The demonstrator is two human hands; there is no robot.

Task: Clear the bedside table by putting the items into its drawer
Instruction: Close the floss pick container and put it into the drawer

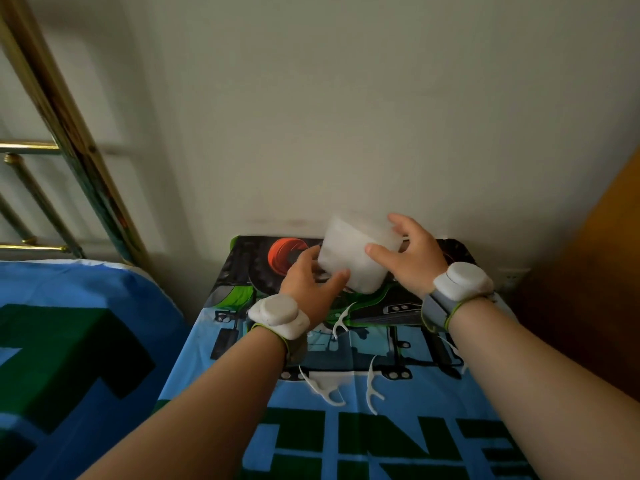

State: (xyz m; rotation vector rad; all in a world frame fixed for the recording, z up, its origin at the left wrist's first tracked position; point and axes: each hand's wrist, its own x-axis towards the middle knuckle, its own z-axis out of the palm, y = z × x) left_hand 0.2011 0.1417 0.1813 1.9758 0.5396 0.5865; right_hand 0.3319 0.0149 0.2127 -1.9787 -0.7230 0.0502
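Note:
A translucent white plastic container (353,258) is tilted above the far part of the bedside table, which is draped with a blue, green and black printed cloth (346,438). My left hand (308,282) grips its lower left side. My right hand (408,254) holds its upper right rim, thumb in front. Several white floss picks (325,389) lie scattered on the cloth below my wrists, one (341,320) just under the container. The drawer is hidden from view.
A bed with a blue and green cover (69,358) stands at the left, its brass headboard rails (69,140) against the wall. A brown wooden panel (595,271) is at the right. A white wall outlet (512,277) sits behind the table.

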